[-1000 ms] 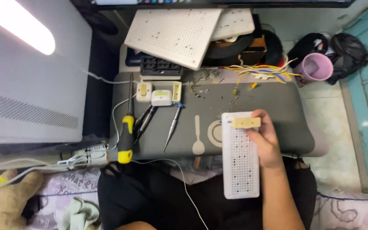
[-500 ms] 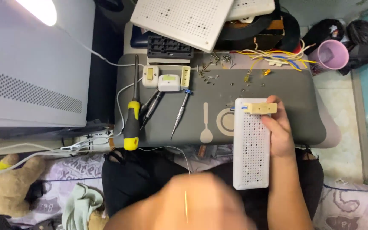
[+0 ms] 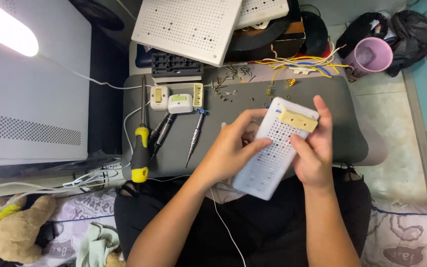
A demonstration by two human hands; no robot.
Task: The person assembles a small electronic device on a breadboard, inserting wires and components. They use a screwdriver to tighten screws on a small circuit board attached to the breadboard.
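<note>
A white perforated rectangular board is held tilted over the grey work mat, in front of my lap. A small beige plastic block lies across its far end. My left hand grips the board's left edge with fingers curled over it. Gripping the right edge is my right hand, its thumb on the face just below the beige block.
On the mat's left lie a yellow-handled screwdriver, two slimmer drivers and small white switch parts. Loose screws and coloured wires lie at the back. Larger perforated panels lean behind; a pink cup stands far right.
My left hand has come up from below and taken hold of the board's left edge. The board has tilted and lifted closer to the camera.
</note>
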